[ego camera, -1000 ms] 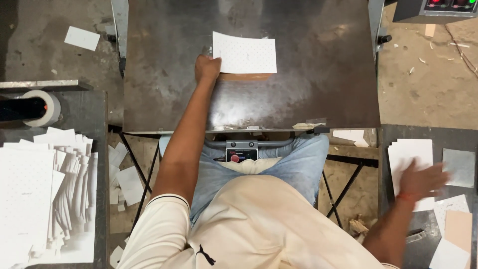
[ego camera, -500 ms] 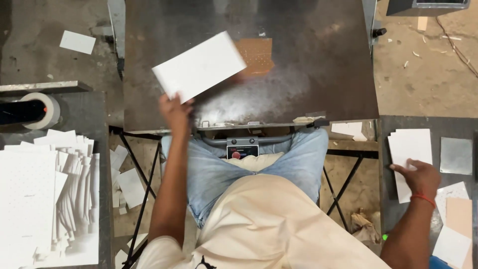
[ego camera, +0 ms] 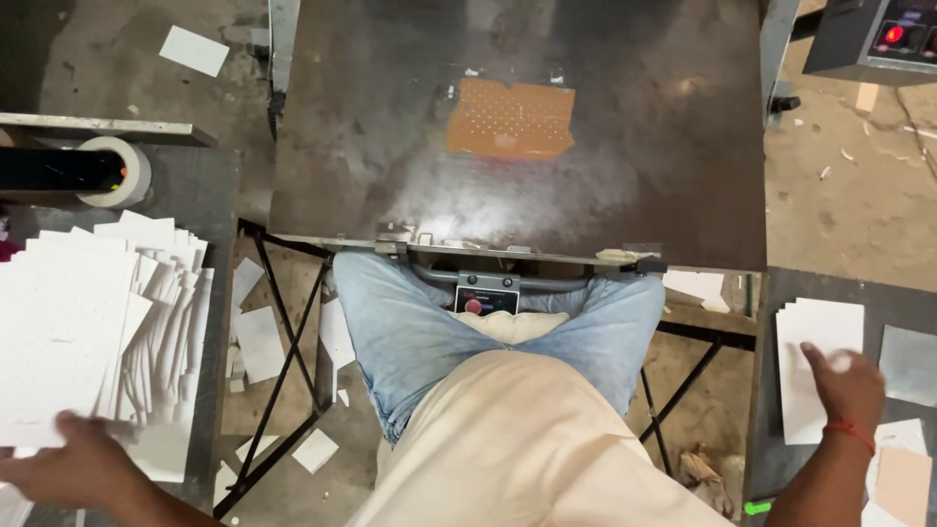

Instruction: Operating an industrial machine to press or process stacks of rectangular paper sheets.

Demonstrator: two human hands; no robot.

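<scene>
My left hand (ego camera: 73, 459) is at the lower left, thumb on top of a large white perforated card (ego camera: 59, 342) that it holds over a fanned pile of similar white cards (ego camera: 161, 293). Over at the lower right, my right hand (ego camera: 847, 385), with a red band on the wrist, rests its fingers on a small stack of white cards (ego camera: 815, 332). Between them, ahead of my knees, is a dark metal press plate (ego camera: 390, 146) with a bare orange perforated pad (ego camera: 509, 119) on it.
A roll of tape (ego camera: 122, 166) sits on the left bench behind the pile. A grey sheet (ego camera: 908, 361) lies right of the stack. A control box (ego camera: 878, 39) stands at the top right. Paper scraps (ego camera: 259, 342) litter the floor under the plate's crossed frame.
My left hand lifted the white card off the orange pad and carried it left and down to the pile. My right hand stayed on the right stack, shifting slightly.
</scene>
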